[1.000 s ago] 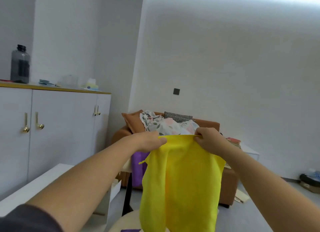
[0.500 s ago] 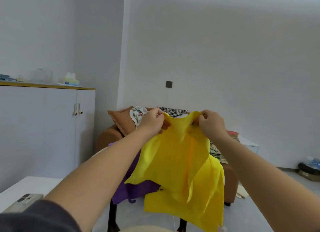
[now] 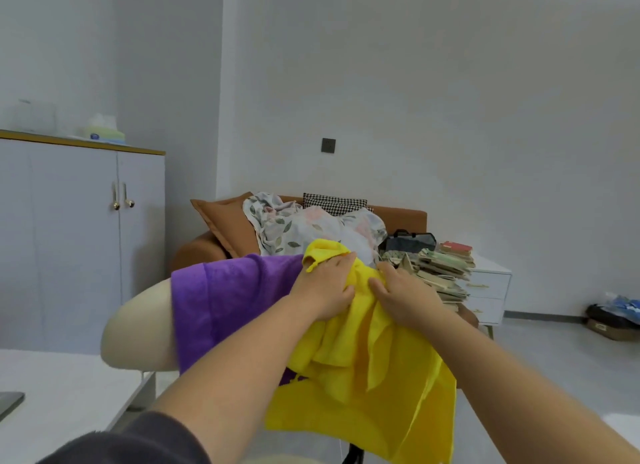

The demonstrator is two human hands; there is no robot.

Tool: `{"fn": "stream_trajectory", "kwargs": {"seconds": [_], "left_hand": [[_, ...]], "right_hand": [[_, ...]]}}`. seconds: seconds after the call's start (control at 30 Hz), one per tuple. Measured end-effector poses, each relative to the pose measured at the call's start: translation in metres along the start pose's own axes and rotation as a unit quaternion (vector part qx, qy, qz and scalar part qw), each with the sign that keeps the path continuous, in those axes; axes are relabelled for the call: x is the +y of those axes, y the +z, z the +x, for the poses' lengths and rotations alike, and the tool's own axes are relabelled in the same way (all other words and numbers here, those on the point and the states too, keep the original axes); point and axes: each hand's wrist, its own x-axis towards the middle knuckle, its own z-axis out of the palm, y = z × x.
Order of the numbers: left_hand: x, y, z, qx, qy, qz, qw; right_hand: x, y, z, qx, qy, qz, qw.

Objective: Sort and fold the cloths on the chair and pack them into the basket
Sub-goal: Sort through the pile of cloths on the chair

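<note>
A bright yellow cloth (image 3: 374, 387) lies bunched over the back of a cream chair (image 3: 138, 328) and hangs down toward me. My left hand (image 3: 327, 287) grips its upper folds, and my right hand (image 3: 403, 293) grips the cloth just to the right, the two hands almost touching. A purple cloth (image 3: 228, 297) is draped over the chair back to the left of the yellow one. No basket is in view.
Behind the chair stands a brown sofa (image 3: 398, 214) with a floral cloth (image 3: 304, 228), an orange cushion (image 3: 225, 221) and a checked cushion (image 3: 334, 203). Stacked books (image 3: 443, 269) sit right of it on a white drawer unit (image 3: 491, 290). A white cabinet (image 3: 83, 235) stands left, a white table (image 3: 62, 394) near left.
Both hands came down and closer together, lowering the yellow cloth from spread in the air onto the chair back, where it now lies bunched. My view dropped and moved nearer.
</note>
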Motion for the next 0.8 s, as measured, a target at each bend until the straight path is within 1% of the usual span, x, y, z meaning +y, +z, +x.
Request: {"fn": "stream_trajectory", "kwargs": {"seconds": [0.07, 0.13, 0.2, 0.23, 0.37, 0.5, 0.6, 0.73, 0.8], "left_hand": [[0.003, -0.005, -0.017, 0.074, 0.018, -0.053, 0.996], [0.006, -0.012, -0.042, 0.138, 0.039, -0.118, 0.983], [0.01, -0.019, -0.075, 0.162, 0.04, -0.149, 0.975], [0.012, -0.023, -0.092, 0.162, 0.037, -0.151, 0.974], [0.029, -0.032, -0.162, 0.132, 0.039, -0.157, 0.978], [0.048, -0.026, -0.227, 0.099, 0.017, -0.177, 0.979], [0.058, -0.013, -0.269, 0.062, 0.003, -0.191, 0.98], [0.065, 0.016, -0.317, 0.0, -0.054, -0.2, 0.978], [0.065, 0.033, -0.339, -0.031, -0.099, -0.193, 0.976]], "right_hand": [[-0.003, -0.002, -0.01, 0.03, -0.024, 0.03, 0.999], [-0.01, -0.009, -0.03, 0.079, -0.064, 0.054, 0.993], [-0.018, -0.013, -0.059, 0.109, -0.096, 0.062, 0.987], [-0.023, -0.015, -0.075, 0.109, -0.101, 0.069, 0.987], [-0.042, -0.01, -0.147, 0.072, -0.101, 0.082, 0.989], [-0.052, 0.017, -0.214, 0.02, -0.108, 0.083, 0.991], [-0.055, 0.041, -0.258, -0.017, -0.094, 0.099, 0.991], [-0.056, 0.075, -0.304, -0.068, -0.064, 0.12, 0.988], [-0.054, 0.093, -0.321, -0.097, -0.06, 0.122, 0.986]]}}
